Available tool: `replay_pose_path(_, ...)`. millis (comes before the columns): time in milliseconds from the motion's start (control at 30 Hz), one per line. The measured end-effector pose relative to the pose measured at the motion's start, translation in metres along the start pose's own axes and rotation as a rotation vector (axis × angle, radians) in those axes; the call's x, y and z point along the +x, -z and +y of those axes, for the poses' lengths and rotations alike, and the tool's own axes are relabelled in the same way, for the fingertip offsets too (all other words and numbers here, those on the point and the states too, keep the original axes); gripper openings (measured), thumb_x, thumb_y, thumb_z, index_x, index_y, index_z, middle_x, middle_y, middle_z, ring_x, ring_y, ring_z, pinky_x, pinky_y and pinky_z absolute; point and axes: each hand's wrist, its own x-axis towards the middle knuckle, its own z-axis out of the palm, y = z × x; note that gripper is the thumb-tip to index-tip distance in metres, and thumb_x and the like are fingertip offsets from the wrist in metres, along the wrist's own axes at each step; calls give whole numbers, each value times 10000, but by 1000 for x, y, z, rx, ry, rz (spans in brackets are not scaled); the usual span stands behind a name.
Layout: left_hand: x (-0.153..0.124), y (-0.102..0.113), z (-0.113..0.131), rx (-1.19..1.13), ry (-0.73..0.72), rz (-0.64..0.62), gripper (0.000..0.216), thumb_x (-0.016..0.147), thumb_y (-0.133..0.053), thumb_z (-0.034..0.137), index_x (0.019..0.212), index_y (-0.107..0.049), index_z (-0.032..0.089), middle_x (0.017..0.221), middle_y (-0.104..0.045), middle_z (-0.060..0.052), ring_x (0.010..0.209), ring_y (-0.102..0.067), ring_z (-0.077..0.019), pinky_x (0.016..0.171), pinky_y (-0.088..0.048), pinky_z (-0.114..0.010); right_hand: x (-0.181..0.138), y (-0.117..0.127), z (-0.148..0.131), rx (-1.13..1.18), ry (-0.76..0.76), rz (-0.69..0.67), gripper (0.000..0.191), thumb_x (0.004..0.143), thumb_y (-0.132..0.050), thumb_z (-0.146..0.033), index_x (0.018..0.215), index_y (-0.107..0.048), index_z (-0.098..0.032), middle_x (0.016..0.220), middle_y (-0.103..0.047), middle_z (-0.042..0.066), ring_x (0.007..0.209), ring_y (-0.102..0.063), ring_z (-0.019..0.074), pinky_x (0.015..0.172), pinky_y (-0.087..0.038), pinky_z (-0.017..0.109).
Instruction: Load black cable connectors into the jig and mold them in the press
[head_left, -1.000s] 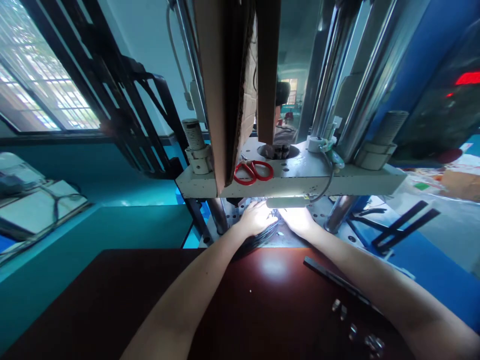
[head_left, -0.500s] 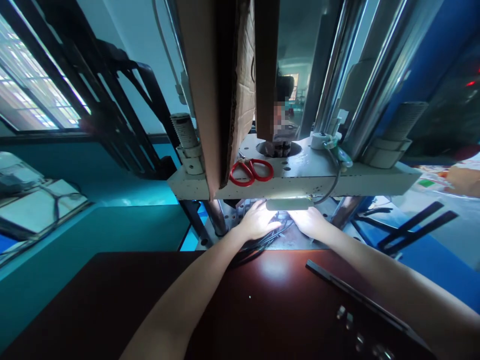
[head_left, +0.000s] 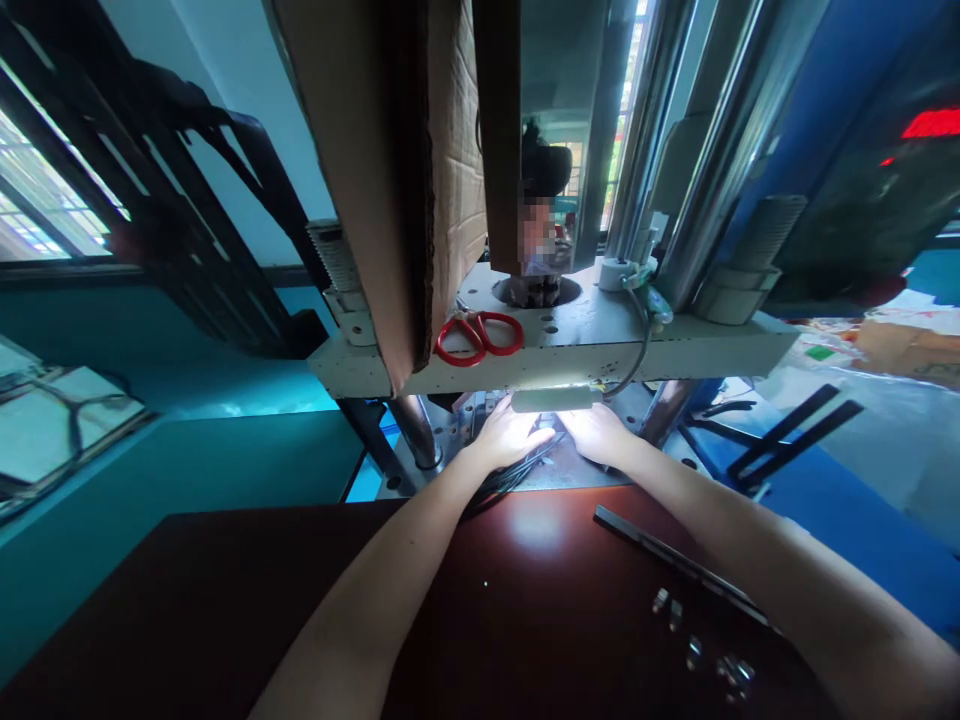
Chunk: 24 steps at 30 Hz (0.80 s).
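Note:
Both my hands reach under the white plate (head_left: 660, 352) of a press machine, lit hard by a lamp strip (head_left: 556, 399). My left hand (head_left: 508, 438) lies curled over a bundle of black cables (head_left: 511, 475) that trails back onto the dark red table (head_left: 525, 600). My right hand (head_left: 598, 434) rests beside it on the metal bed (head_left: 577, 470), palm down; glare hides its fingertips and whatever is under them. The two hands nearly touch.
Red-handled scissors (head_left: 478, 336) lie on the white plate. Cardboard sheets (head_left: 390, 170) hang above it between steel columns (head_left: 667, 180). A black bar (head_left: 675, 562) and several small metal parts (head_left: 694, 650) lie on the table at right. A person stands behind the machine.
The view has shifted left and tilted up slightly. Both hands stay under the plate on the cables and the bed, with almost no movement.

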Motion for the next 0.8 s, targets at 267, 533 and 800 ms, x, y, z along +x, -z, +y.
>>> replay_pose_path(267, 15, -5, 9, 0, -22, 0, 470, 882, -380, 507, 1210, -520, 201, 1095, -640, -68, 963, -598, -205, 896, -444, -357, -16, -2, 2, -28, -44, 92, 349, 825, -394, -73, 1120, -580, -54, 1071, -625, 163, 1042, -542, 255, 904, -391, 349)
replay_pose_path(533, 16, -13, 5, 30, -43, 50, 530, 866, -399, 526, 1304, -443, 232, 1099, -643, -59, 1010, -580, -215, 944, -413, -359, -10, -7, 5, -10, -135, 85, 331, 777, -386, -46, 1006, -619, -104, 1006, -645, 143, 1030, -543, 242, 911, -357, 352)
replay_pose_path(800, 27, -9, 10, 45, -63, 96, 498, 864, -420, 494, 1266, -493, 210, 1123, -635, -66, 1063, -556, -208, 990, -386, -350, -8, -18, 12, 71, -197, 107, 380, 714, -393, -31, 1012, -620, -98, 1153, -594, 153, 1104, -501, 250, 952, -333, 367)
